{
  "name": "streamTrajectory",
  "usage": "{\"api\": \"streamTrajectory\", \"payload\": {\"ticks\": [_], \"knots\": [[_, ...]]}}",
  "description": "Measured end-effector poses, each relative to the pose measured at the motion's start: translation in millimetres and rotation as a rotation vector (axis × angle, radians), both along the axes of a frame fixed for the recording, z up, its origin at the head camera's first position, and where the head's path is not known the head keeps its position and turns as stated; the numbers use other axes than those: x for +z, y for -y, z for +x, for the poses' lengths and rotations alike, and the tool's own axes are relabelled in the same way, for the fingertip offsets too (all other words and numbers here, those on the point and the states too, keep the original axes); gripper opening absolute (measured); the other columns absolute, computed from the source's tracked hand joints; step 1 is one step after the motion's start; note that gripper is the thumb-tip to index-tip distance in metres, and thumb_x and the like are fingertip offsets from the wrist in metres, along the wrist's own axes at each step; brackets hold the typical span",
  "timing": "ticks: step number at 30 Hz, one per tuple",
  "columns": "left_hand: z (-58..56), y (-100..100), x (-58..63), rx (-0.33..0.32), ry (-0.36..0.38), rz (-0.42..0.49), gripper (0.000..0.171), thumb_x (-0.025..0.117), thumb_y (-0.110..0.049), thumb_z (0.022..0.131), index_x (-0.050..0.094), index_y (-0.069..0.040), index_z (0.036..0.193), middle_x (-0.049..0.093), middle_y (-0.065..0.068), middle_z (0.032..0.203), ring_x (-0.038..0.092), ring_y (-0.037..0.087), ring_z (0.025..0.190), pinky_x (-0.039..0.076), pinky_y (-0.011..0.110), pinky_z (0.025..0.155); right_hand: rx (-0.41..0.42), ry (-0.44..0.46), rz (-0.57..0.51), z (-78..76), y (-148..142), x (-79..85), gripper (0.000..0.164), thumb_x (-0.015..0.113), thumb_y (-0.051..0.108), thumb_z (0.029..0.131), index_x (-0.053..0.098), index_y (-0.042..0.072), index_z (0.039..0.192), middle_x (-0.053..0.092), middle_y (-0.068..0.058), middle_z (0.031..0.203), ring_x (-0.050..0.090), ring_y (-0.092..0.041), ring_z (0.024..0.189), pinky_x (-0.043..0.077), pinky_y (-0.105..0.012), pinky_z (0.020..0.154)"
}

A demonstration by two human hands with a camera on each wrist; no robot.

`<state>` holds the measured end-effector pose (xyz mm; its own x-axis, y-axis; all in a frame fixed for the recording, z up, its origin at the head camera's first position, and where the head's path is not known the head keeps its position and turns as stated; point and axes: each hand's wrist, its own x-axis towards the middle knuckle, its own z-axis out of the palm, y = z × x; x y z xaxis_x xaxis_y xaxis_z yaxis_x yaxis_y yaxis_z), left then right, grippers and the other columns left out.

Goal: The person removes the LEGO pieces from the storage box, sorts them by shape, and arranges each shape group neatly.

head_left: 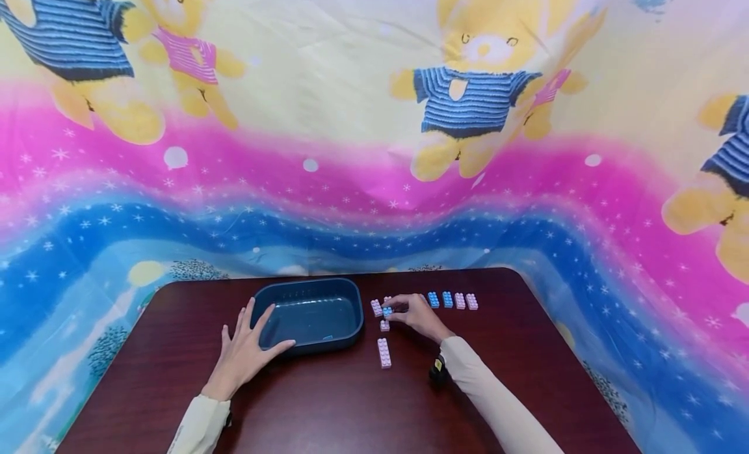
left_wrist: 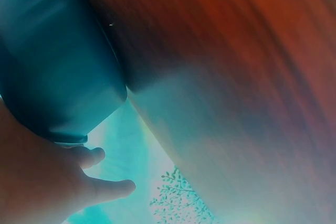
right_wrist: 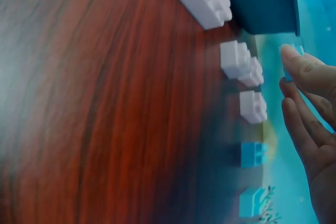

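Observation:
My right hand (head_left: 418, 316) pinches a small blue toy building brick (head_left: 387, 311) between thumb and fingertips, held above the table, right of a dark blue plastic basin (head_left: 358, 324). In the right wrist view the blue brick (right_wrist: 298, 50) is mostly covered by the fingers. A small pale pink brick (head_left: 384, 325) is just below it, and another pink brick (head_left: 376, 307) lies between hand and basin. My left hand (head_left: 242, 356) rests on the basin's left side, fingers spread, the thumb along the front rim. In the left wrist view the basin wall (left_wrist: 68, 77) is beside the hand.
A long pale pink brick (head_left: 383, 353) lies nearer the front. Right of the hand, a row holds blue bricks (head_left: 447, 299) and pink bricks (head_left: 471, 302). A small light-blue patch (head_left: 328, 337) shows inside the basin. Behind the dark wooden table (head_left: 328, 408) hangs a bear-print cloth (head_left: 351, 181).

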<state>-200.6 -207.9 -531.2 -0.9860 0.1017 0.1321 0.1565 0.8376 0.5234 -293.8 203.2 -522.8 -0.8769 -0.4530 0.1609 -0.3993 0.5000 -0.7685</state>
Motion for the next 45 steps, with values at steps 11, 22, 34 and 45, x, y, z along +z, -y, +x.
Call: {"api": "streamTrajectory", "payload": {"ticks": [11, 22, 34, 45], "knots": [[0.1, -0.1, 0.6, -0.004, 0.001, -0.002, 0.105, 0.071, -0.071, 0.089, 0.032, -0.014, 0.168, 0.001, 0.024, 0.175, 0.009, 0.055, 0.157, 0.002, 0.084, 0.114, -0.045, 0.031, 0.032, 0.6, -13.9, -17.8, 0.023, 0.081, 0.006, 0.093, 0.081, 0.005, 0.116, 0.078, -0.009, 0.112, 0.074, -0.028, 0.104, 0.062, -0.041, 0.088], [-0.1, 0.2, -0.7, 0.002, 0.002, 0.005, 0.105, 0.071, -0.071, 0.089, 0.032, -0.014, 0.168, 0.0, 0.023, 0.175, 0.008, 0.055, 0.157, 0.001, 0.084, 0.114, -0.077, 0.064, 0.023, 2.4, -20.2, -26.7, 0.021, 0.083, 0.006, 0.091, 0.083, 0.009, 0.112, 0.078, -0.006, 0.108, 0.073, -0.018, 0.09, 0.061, -0.032, 0.078], [-1.6, 0.3, -2.3, 0.002, -0.003, 0.0, 0.105, 0.071, -0.072, 0.089, 0.032, -0.015, 0.168, 0.0, 0.023, 0.175, 0.009, 0.054, 0.157, 0.002, 0.084, 0.114, -0.068, 0.041, 0.03, 0.8, -21.4, -34.5, 0.02, 0.084, 0.006, 0.091, 0.083, 0.009, 0.111, 0.076, -0.008, 0.109, 0.071, -0.017, 0.088, 0.06, -0.029, 0.075], [-1.5, -0.4, -1.5, 0.0, -0.011, -0.004, 0.104, 0.071, -0.07, 0.09, 0.033, -0.014, 0.168, 0.001, 0.024, 0.175, 0.009, 0.055, 0.157, 0.003, 0.084, 0.114, -0.072, 0.047, 0.008, 1.9, -21.7, -34.9, 0.025, 0.085, 0.004, 0.09, 0.082, 0.007, 0.114, 0.075, -0.008, 0.11, 0.071, -0.019, 0.092, 0.059, -0.027, 0.077]]}}
